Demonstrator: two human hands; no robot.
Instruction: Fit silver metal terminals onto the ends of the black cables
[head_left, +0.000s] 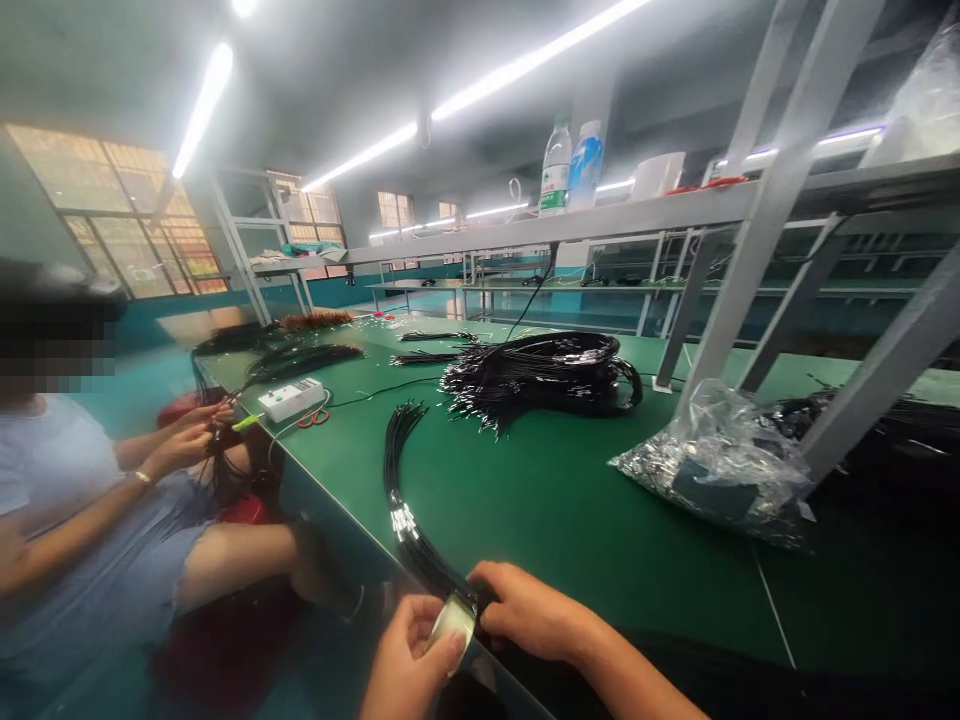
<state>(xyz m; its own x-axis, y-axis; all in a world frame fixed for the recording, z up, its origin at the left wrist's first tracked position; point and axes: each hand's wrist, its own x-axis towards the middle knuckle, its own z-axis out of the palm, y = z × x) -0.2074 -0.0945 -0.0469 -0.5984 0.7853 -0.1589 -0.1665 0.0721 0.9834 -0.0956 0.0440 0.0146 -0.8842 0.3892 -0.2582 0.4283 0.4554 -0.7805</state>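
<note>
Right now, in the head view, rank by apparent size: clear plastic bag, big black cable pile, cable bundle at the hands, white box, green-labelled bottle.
1. Clear plastic bag
2. Big black cable pile, similar in width but lower
3. Cable bundle
4. White box and green-labelled bottle: too alike to rank

Left hand (420, 640) pinches a pale piece (454, 622) at the black cable bundle (420, 545), right hand (521, 610) gripping alongside; across the green desk (562, 500), a black coil (551, 375) sprawls near a plastic bag (705, 460)!
</note>
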